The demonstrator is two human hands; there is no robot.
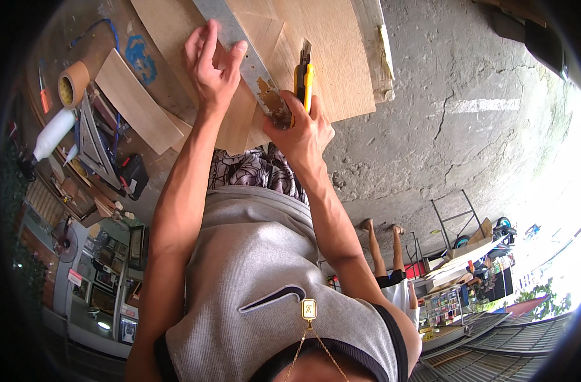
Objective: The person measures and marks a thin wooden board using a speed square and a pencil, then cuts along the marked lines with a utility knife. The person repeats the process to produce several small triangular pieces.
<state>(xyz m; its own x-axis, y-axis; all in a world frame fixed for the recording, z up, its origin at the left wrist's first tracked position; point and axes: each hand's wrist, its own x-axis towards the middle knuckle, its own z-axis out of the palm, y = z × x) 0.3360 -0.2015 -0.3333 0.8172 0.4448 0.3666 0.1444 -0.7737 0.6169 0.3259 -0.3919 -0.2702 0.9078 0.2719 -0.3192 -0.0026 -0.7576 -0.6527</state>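
Observation:
A long metal straightedge (pixel 255 69), rust-stained toward its near end, lies slantwise across thin plywood sheets (pixel 344 79). My left hand (pixel 209 73) is over the straightedge's left edge, fingers apart and thumb stretched out, gripping nothing. In my right hand (pixel 303 132) is a yellow and black utility knife (pixel 307 83), its tip pointing away from me over the wood. The right fingers wrap round the knife's near end, close beside the rusty end of the straightedge. Whether the blade touches the wood I cannot tell.
To the left are a wooden strip (pixel 137 105), a roll of brown tape (pixel 74 84), a set square (pixel 93 143), a white bottle (pixel 53 135) and a black tool (pixel 134 175). Cracked concrete floor (pixel 424 146) spreads to the right. A person (pixel 392 254) stands behind, lower right.

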